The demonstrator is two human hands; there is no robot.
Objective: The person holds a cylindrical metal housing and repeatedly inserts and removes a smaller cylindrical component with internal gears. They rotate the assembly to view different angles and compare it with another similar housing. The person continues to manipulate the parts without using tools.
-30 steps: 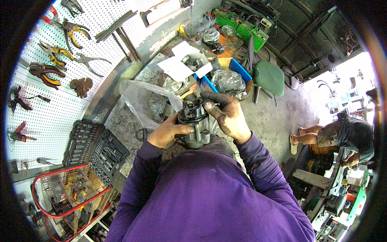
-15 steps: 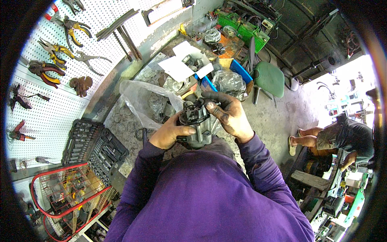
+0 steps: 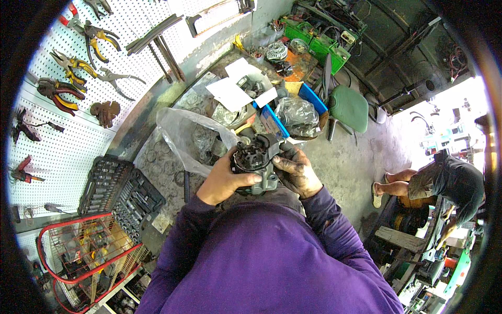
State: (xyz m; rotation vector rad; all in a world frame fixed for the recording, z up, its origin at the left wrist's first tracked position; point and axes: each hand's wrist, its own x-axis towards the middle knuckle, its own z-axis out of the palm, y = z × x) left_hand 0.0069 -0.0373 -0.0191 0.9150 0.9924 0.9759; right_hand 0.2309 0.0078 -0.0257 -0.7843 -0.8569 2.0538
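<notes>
In front of my chest is a grey metal motor housing [image 3: 254, 163], its round, dark end facing up with parts showing inside. My left hand [image 3: 222, 179] is closed round its left side, thumb laid across the front. At the right rim, my right hand [image 3: 299, 170] is closed with blackened fingers pinched against the housing, beside a small grey flat piece [image 3: 273, 150]. Whether that piece is loose or fixed to the housing I cannot tell. Just beyond lies a clear plastic bag [image 3: 180, 138] on the workbench.
Blue box [image 3: 312, 98] with bagged parts and open white carton [image 3: 230, 93] stand on the bench. Socket set [image 3: 123, 191] and red wire rack [image 3: 78, 220] are left, below pliers [image 3: 97, 39] on pegboard. Green chair [image 3: 349, 108] stands right; another person [image 3: 452, 178] bends farther right.
My right hand has come down from the housing's top to its right rim. The housing's open end now shows more of its inside. The other person's arm reaches lower.
</notes>
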